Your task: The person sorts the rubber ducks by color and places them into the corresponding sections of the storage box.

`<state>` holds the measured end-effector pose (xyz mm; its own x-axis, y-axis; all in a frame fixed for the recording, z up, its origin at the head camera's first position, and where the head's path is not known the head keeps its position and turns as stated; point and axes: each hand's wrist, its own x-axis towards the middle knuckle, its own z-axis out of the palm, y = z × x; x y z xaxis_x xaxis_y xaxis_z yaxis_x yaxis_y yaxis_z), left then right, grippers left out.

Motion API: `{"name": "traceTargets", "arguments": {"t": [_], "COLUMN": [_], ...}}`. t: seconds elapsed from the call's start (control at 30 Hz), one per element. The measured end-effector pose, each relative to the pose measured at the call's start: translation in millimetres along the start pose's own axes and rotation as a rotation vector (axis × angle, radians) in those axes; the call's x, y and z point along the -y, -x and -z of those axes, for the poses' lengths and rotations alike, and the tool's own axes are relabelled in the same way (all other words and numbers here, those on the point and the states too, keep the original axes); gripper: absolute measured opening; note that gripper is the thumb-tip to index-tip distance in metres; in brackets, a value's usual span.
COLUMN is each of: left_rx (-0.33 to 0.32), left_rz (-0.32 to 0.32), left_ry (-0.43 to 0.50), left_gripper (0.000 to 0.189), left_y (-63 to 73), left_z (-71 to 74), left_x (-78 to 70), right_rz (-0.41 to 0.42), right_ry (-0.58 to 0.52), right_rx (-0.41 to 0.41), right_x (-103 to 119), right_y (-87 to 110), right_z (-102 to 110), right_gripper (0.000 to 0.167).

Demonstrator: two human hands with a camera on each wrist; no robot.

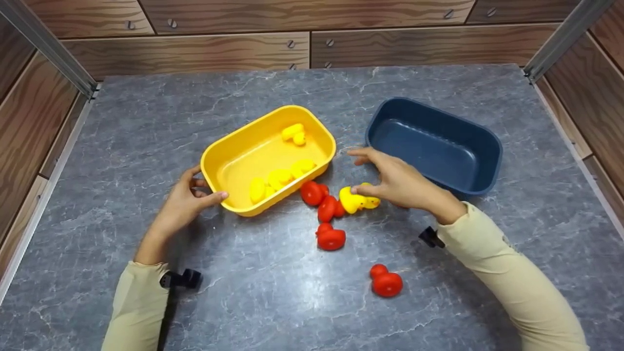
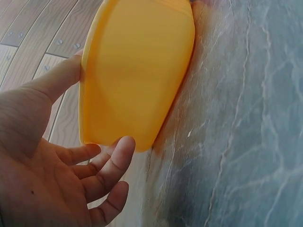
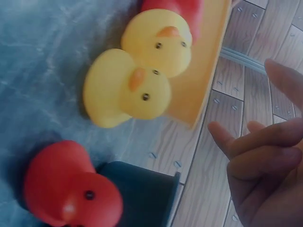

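Observation:
At its near left corner, my left hand (image 1: 183, 207) grips the yellow bin (image 1: 243, 163), thumb over the rim and fingers along the outside. Several yellow rubber ducks (image 1: 280, 179) lie in that bin. My right hand (image 1: 399, 181) hovers over two more yellow ducks (image 1: 350, 201) on the table, thumb and fingers spread. The right wrist view shows that pair (image 3: 106, 90) resting side by side, apart from the right hand (image 3: 270, 165). Red rubber ducks (image 1: 326, 209) cluster by the bin's near side, and another red duck (image 1: 387, 284) sits closer to me.
A dark blue bin (image 1: 429, 146) stands at the right, beyond my right wrist, with nothing visible inside. Wood-patterned panels (image 1: 234, 51) and metal posts (image 1: 63, 53) border the grey marbled table (image 1: 253, 302).

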<state>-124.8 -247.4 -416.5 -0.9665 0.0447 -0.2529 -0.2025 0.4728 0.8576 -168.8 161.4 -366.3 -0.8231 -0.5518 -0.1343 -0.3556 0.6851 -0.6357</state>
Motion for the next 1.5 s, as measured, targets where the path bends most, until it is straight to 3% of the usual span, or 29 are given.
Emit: {"name": "traceTargets", "arguments": {"t": [0.33, 0.9, 1.5], "left_rx": [-0.001, 0.002, 0.0], "left_rz": [0.007, -0.002, -0.015], "left_ry": [-0.01, -0.005, -0.017], "left_gripper": [0.09, 0.089, 0.089], "left_y": [-1.5, -1.3, -0.2], "left_z": [-0.4, -1.0, -0.2], "left_x": [1.4, -1.0, 0.2], "right_rz": [-0.037, -0.038, -0.043], "right_ry": [0.082, 0.271, 0.377], "right_rx": [0.084, 0.157, 0.138], "right_x": [-6, -7, 0], "right_y": [1.4, -2.0, -4.2], "right_z": [-14, -25, -30], "right_gripper": [0.067, 0.063, 0.05]}}
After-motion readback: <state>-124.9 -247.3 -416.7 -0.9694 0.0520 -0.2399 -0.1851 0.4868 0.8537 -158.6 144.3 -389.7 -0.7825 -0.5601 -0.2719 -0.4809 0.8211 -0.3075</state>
